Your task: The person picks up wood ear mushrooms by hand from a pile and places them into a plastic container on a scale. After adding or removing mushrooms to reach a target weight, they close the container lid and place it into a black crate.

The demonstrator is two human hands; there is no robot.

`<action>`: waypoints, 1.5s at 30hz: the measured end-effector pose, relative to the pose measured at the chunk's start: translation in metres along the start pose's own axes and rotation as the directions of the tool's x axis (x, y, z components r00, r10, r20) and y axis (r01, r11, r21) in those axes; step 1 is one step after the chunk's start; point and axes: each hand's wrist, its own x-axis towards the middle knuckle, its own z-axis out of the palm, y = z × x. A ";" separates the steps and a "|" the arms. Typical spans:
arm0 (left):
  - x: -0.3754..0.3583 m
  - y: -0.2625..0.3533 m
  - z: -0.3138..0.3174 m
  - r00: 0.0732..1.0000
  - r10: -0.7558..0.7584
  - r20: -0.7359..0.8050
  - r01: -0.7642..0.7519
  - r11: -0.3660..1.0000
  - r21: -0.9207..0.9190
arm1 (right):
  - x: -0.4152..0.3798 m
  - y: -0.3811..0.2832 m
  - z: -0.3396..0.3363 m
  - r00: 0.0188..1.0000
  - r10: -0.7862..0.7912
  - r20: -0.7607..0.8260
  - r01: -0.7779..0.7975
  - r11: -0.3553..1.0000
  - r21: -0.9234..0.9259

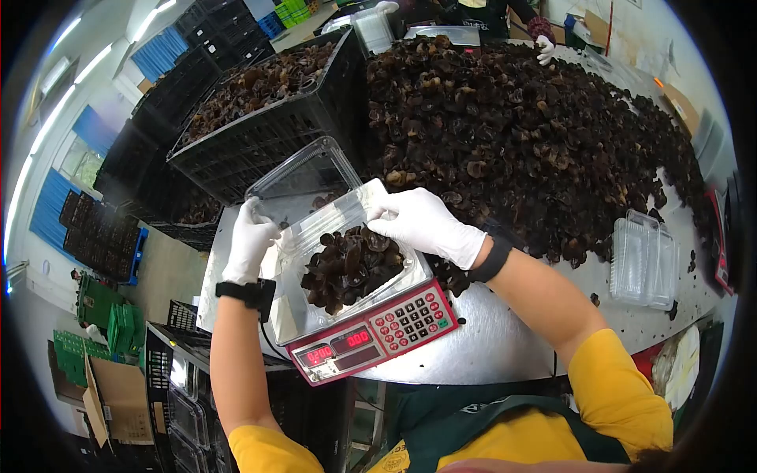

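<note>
A clear plastic clamshell box (315,236) sits on a red electronic scale (371,331), its lid (303,177) raised at the far side. Dark wood ear mushrooms (352,268) are heaped inside it. The scale's red display (318,355) seems to read 0.200. My left hand (251,243), in a white glove, is closed on the box's left side near the lid corner. Gloved as well, my right hand (426,225) pinches the right edge of the box beside the mushrooms. Some of my fingertips are hidden.
A big mushroom pile (520,150) covers the metal table (489,339). Left of it stands a black crate (268,126) full of mushrooms. Stacked clear boxes (644,260) lie at the right. Across the table, another person's gloved hand (546,51) is by the pile.
</note>
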 end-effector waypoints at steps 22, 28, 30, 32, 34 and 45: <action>-0.152 0.058 0.011 0.850 0.512 -0.124 -0.428 0.809 0.403 | -0.061 -0.025 -0.052 0.993 0.121 0.016 -0.118 0.916 0.383; -0.236 0.047 0.084 0.764 0.618 0.187 -0.645 0.727 0.236 | -0.169 -0.016 -0.090 0.915 0.380 -0.135 -0.313 0.880 0.357; -0.254 0.035 0.120 0.754 0.595 0.278 -0.642 0.756 0.127 | -0.215 -0.014 -0.107 0.849 0.499 -0.173 -0.446 0.853 0.271; -0.253 0.026 0.141 0.723 0.626 0.293 -0.678 0.724 0.126 | -0.262 -0.014 -0.126 0.751 0.631 -0.193 -0.603 0.775 0.188; -0.229 0.033 0.140 0.670 0.718 0.188 -0.725 0.579 0.373 | -0.311 -0.012 -0.142 0.716 0.665 -0.214 -0.664 0.743 0.085; -0.108 0.062 0.124 0.700 0.579 0.418 -0.680 0.363 0.637 | -0.452 0.020 -0.141 0.523 0.826 -0.209 -0.843 0.466 -0.269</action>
